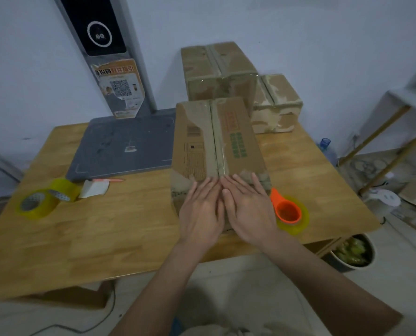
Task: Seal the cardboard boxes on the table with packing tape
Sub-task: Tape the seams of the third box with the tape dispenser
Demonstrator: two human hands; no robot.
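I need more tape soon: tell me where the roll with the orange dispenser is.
In the head view, the yellow tape roll with the orange plastic dispenser lies on the wooden table, at its right front edge, just right of the right hand and the brown cardboard box.

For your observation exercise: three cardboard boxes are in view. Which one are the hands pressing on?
The nearest box, with green and red print. Left hand and right hand lie flat on its near end; the other two boxes sit untouched by the wall.

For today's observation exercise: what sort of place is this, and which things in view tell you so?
Probably a small parcel-packing spot in a home or shop. Taped cardboard boxes sit on a wooden table, rolls of yellow packing tape lie ready, and a grey platform scale stands against the wall.
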